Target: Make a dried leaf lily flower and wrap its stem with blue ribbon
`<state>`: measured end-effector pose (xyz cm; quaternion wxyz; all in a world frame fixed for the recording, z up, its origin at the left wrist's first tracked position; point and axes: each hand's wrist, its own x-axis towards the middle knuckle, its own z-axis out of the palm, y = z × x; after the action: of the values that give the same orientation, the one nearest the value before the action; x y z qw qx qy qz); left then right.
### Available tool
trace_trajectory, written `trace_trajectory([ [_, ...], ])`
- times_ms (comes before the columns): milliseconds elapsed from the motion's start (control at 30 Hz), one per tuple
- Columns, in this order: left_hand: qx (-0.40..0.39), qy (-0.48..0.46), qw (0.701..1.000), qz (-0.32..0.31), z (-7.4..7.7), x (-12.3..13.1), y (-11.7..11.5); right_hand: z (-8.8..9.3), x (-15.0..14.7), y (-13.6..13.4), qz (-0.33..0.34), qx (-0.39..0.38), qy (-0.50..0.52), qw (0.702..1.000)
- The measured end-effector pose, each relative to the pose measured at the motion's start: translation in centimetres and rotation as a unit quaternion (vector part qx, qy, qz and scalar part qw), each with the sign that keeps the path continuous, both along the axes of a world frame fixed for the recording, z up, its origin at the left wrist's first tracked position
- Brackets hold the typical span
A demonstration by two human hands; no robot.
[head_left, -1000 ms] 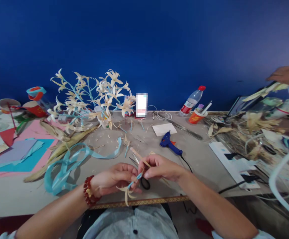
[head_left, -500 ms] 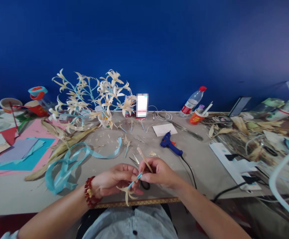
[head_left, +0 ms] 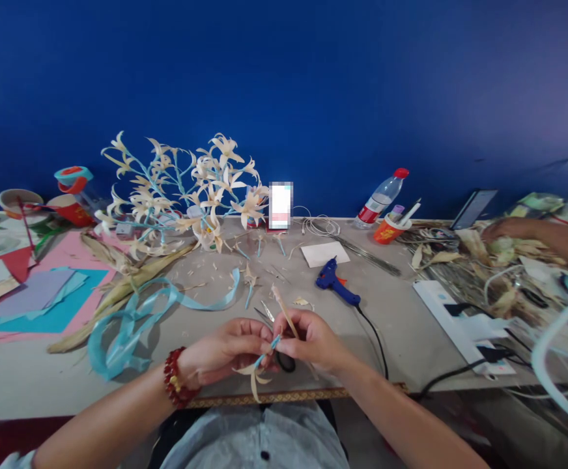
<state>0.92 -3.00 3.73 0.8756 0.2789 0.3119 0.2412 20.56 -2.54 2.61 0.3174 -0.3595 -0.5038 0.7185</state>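
Observation:
Low over the table's front edge, my left hand [head_left: 232,348] pinches the light-blue stem of a cream husk flower [head_left: 255,378], whose petals hang downward. My right hand [head_left: 318,342] has its fingertips at the stem's other end, meeting the left fingers there. A narrow beige husk strip [head_left: 286,316] is also held in the right hand and sticks up past its fingers. Under the hands lie scissors [head_left: 286,363], partly covered, with their blades pointing away. A loose light-blue ribbon [head_left: 118,352] lies in curls to the left. Another small flower [head_left: 249,280] rests beyond the hands.
A blue glue gun [head_left: 335,283] with a black cord lies right of centre. Husk flowers on blue stems [head_left: 215,189] stand at the back. A bottle [head_left: 382,198], a pen cup [head_left: 390,229] and a power strip [head_left: 453,326] are rightward. Another person's arm [head_left: 548,241] reaches over husks.
Another person's arm has come in from the right over the husk pile. My hands have barely moved; the flower has shifted slightly to the right between them.

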Motion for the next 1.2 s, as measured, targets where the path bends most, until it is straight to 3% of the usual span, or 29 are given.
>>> trace_trajectory([
  [267, 0.007, 0.012, 1.000, 0.006, 0.2, 0.0, 0.1, -0.6, 0.1, 0.1, -0.005, -0.006, 0.014, 1.000],
  [667, 0.020, 0.023, 0.999, 0.011, 0.6, 0.1, 0.0, 0.7, -0.2, -0.1, -0.025, 0.001, 0.019, 0.999],
  [1200, -0.003, -0.037, 0.999, -0.004, -0.2, -0.1, 0.1, 0.9, -0.1, -0.2, -0.027, 0.001, -0.001, 1.000],
])
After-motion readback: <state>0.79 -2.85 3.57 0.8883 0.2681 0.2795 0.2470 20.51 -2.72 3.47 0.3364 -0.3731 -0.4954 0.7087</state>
